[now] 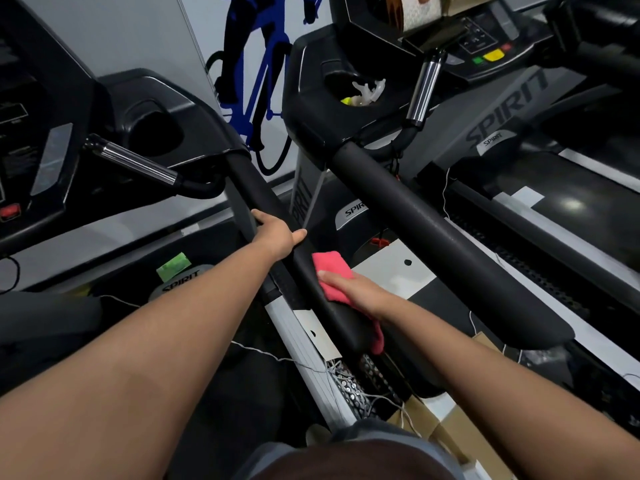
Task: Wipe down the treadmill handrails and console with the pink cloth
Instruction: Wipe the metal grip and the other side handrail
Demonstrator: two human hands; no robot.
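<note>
Nearest, lower centre of frame: wraps the right hand (pixel 360 292) over the pink cloth (pixel 332 271), thumb laid along the top, other fingers hidden on the far side, pressing fabric onto the near end of the handrail (pixel 258 188). Just beyond, up the same rail and just beside the cloth, grips it bare with the left hand (pixel 277 237), fingers curled round. Runs lengthwise from lower centre toward upper left, so likely needs a stroke away along that line, with the left hand first in the path. Farthest, upper left: console (pixel 104 98), seemingly not yet wiped.

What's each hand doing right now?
Left hand: closed, gripping the black padded handrail.
Right hand: closed on the pink folded cloth, pressing it to that handrail.
</note>
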